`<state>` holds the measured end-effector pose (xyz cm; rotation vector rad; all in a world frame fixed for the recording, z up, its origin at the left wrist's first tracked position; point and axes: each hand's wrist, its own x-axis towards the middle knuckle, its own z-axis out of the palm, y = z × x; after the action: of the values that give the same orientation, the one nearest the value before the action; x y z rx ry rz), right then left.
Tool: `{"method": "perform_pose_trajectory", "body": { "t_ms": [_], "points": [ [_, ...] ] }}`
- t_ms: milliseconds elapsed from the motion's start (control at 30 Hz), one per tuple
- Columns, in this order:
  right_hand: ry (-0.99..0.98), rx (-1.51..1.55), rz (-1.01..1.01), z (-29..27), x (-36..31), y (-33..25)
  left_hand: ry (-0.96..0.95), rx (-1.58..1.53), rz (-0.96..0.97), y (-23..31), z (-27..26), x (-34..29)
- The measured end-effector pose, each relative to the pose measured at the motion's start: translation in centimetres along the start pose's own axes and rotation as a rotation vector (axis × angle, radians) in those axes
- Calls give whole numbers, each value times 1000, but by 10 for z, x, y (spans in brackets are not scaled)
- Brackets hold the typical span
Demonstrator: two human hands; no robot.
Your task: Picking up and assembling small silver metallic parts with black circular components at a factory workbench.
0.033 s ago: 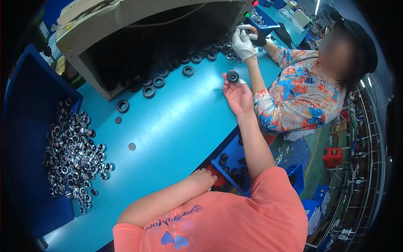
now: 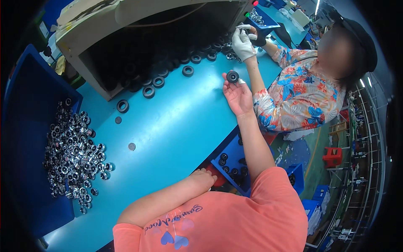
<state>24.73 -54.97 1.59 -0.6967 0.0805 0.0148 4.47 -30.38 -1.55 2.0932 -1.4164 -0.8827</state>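
Note:
Raised over the far right of the table, my right hand (image 2: 239, 97) is palm up and closed on a small black wheel (image 2: 232, 77) with a silvery ring round its centre. The thumb and fingers hold the wheel at their tips. A white wrapping covers the tip of the thumb. My left hand (image 2: 202, 179) rests at the near edge of the blue-green table (image 2: 176, 126), its fingers loosely bent and no object visible in them. The fingertips are partly hidden. Beside them is a red surface (image 2: 219, 178).
Chrome rings (image 2: 75, 155) spill from a blue bin (image 2: 25, 117) at left. Black tyre rings (image 2: 148, 92) lie before a dark-mouthed machine (image 2: 96, 80). Below my right arm, a blue crate (image 2: 228, 155) holds black wheels. At right sits a co-worker (image 2: 294, 90) wearing a white glove.

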Motion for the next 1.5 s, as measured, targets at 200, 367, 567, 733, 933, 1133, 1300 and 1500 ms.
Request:
{"method": "perform_pose_trajectory", "body": {
  "t_ms": [200,367,567,733,933,1133,1300,1500],
  "points": [
    [17,-75,-34,4,-4,1,-1,28,3,-2,4,0],
    [18,-110,-45,4,-3,3,5,16,-6,-1,5,1],
    [21,-158,-56,3,-3,2,-16,4,-10,4,0,-2],
    [-3,-160,-60,3,-3,3,-18,-15,-12,4,-2,-3],
    [33,-177,-57,10,-5,5,-37,-12,-25,3,-3,-2],
    [27,-186,-60,3,-1,5,-39,-21,-31,3,-3,0],
    [12,-190,-55,4,0,5,-37,-23,-28,3,-5,-1],
    [21,-185,-54,3,1,6,-28,-27,-20,0,-1,1]
  ]
}}
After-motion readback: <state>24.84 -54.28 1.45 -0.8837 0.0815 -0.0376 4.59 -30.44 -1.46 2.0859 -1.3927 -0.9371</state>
